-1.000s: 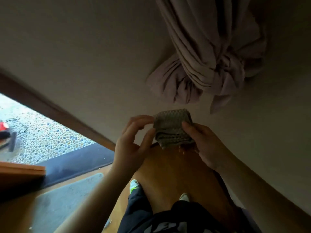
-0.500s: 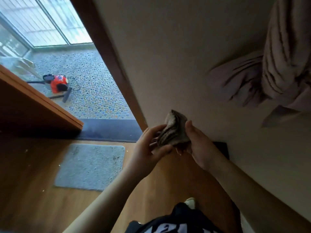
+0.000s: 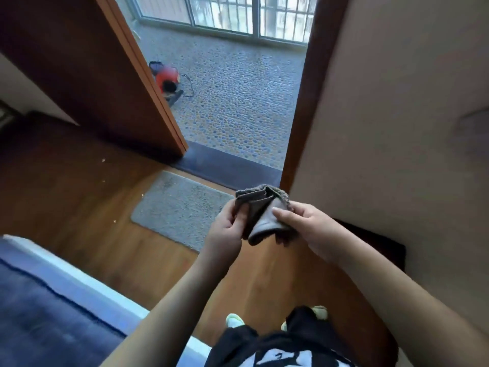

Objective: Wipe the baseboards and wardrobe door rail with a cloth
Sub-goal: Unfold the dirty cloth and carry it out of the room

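Grey-brown folded cloth [image 3: 263, 214] held up in both hands.
Left hand [image 3: 225, 231] and right hand [image 3: 309, 229] each grip it above the wooden floor [image 3: 79, 186].

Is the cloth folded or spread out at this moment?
Folded. The cloth is a thick bundle with stacked layers visible along its top edge, pinched between the left hand and right hand.

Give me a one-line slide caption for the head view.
Both hands, left hand and right hand, hold a folded grey cloth above the wood floor, beside a doorway.
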Available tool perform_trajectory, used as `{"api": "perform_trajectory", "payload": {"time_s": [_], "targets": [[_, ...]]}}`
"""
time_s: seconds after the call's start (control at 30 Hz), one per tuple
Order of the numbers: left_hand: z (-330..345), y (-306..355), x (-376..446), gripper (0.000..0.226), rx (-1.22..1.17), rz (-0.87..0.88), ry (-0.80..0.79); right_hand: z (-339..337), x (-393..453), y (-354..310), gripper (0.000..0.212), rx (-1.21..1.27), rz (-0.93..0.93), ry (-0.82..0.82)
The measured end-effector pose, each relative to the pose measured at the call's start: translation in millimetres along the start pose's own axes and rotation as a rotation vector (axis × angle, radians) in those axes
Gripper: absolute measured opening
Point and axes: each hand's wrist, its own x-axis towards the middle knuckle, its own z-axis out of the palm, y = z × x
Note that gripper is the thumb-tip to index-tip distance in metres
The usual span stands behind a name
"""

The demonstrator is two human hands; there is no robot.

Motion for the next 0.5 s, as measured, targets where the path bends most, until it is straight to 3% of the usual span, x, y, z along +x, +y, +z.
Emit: {"api": "perform_trajectory", "payload": {"time_s": [0.17, 0.27, 0.5], "targets": [[-49, -18, -11, 0.028, -0.090, -0.083, 0.055, 48, 15, -4, 0.042, 0.027, 0.040, 0.035], [-61, -21, -12, 0.028, -0.272, -0.185, 0.112, 61, 24, -7, 0.045, 0.048, 0.073, 0.055], [-70, -6, 6, 0.026, -0.491, -0.200, 0.237, 32, 52, -17, 0.020, 0.157, 0.276, 0.115]]}}
